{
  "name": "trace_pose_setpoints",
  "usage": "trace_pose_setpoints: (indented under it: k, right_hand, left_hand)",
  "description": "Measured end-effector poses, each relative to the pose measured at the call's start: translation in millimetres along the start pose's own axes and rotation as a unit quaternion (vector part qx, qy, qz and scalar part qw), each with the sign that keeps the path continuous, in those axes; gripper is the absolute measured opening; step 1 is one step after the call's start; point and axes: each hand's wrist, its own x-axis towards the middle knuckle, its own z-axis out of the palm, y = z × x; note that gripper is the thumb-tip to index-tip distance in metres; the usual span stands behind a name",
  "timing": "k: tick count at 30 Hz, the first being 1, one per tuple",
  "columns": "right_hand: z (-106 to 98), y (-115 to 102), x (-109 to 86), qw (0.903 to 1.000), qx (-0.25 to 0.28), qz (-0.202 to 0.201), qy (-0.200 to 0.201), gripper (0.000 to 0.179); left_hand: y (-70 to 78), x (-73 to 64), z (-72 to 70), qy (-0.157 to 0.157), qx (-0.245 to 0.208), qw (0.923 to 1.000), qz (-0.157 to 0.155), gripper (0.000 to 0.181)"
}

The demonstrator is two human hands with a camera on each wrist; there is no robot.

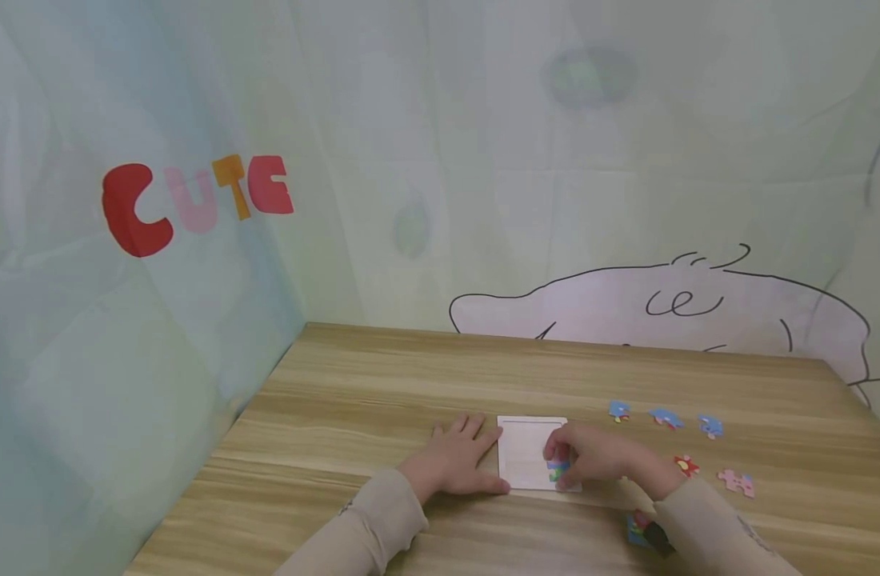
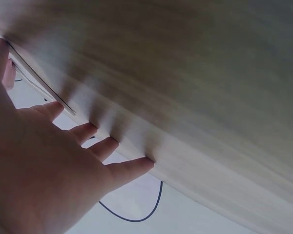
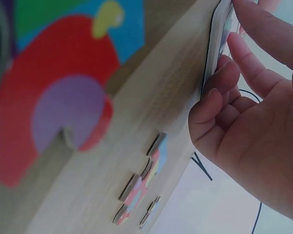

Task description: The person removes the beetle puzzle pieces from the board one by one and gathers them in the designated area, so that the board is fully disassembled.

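A white square puzzle tray (image 1: 519,456) lies flat on the wooden table. My left hand (image 1: 460,460) rests beside it with fingers spread, thumb and index fingertip at the tray's left edge. In the left wrist view the fingertips of that hand (image 2: 53,165) press on the tabletop. Over the tray's lower right corner, my right hand (image 1: 600,456) pinches a blue and green puzzle piece (image 1: 557,472) between thumb and fingers. That piece is partly hidden by the fingers. In the right wrist view, the right hand's ring and little fingers are curled in by the tray's side.
Right of the tray lie loose puzzle pieces: blue ones (image 1: 666,418) at the back, a red one (image 1: 686,466) and a pink one (image 1: 738,482) nearer. Another piece (image 1: 636,530) lies below the right forearm. A red and purple piece (image 3: 68,97) looms close to the right wrist camera.
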Motion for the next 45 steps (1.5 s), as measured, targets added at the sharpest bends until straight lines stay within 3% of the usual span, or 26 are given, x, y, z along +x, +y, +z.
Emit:
trace_pose_setpoints:
  k: [23, 33, 45]
  right_hand:
    - [1.7, 6.3, 3.0, 0.9992, -0.002, -0.039, 0.006, 0.029]
    - [3.1, 8.5, 3.3, 0.9999, 0.003, -0.013, 0.003, 0.027]
    - [0.2, 6.8, 0.8, 0.9992, 0.014, -0.036, -0.004, 0.008]
  left_hand:
    - [2.4, -3.1, -4.4, 0.002, -0.009, 1.0000, 0.002, 0.086]
    - [2.3, -2.9, -4.5, -0.001, -0.007, 1.0000, 0.000, 0.085]
    - [0.5, -1.4, -2.2, -0.004, -0.002, 1.0000, 0.001, 0.085]
